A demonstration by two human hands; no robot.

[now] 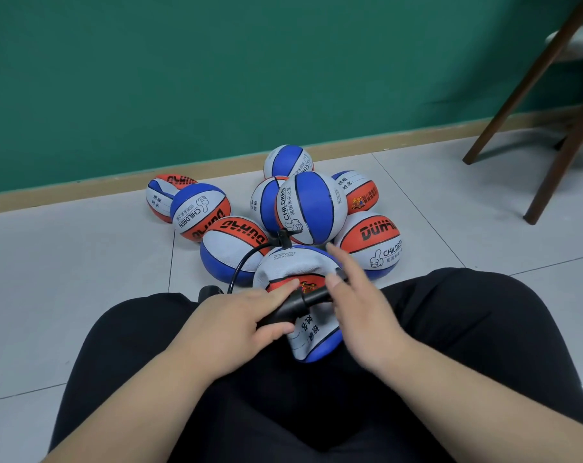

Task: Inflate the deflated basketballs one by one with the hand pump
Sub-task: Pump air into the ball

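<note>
1. The deflated basketball [292,264] lies in the seated person's lap, between knees in black trousers [467,329]. Its grey, orange and blue skin is caved in and creased.
2. The black hand pump [312,297] lies slantwise across the top of that ball.
3. Left hand [240,317]: the forearm comes in from lower left. The fingers are curled round the pump's barrel, with the index finger along its top and the others wrapped beneath.
4. Right hand [360,307]: the forearm comes in from lower right, palm down, fingers straight and spread. It grips nothing. The hand is blurred, and contact between its fingertips and the pump's far end cannot be confirmed.
5. A black hose [241,267] arcs from the pump's left end up to the ball's upper edge.
6. A pile of basketballs [312,208] sits on the tiled floor [83,262] just beyond the knees.
</note>
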